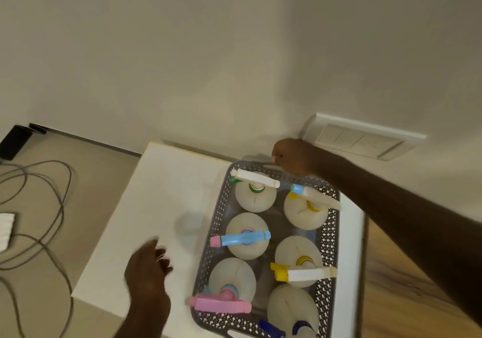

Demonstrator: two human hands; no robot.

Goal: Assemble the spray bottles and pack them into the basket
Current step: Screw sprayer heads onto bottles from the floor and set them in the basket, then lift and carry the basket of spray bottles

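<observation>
- Cables [39,207] trail on the floor, far left, apart from the white tabletop [156,194].
- Left hand [146,267] hovers blurred over the tabletop beside the basket [330,236] — grip loose, fingers curled, empty.
- Six assembled spray bottles [246,236] stand upright in the grey basket; packing looks finished.
- Right hand [293,157] is at the basket's far rim — I cannot tell whether it grips; lifting next would want both handles.
</observation>
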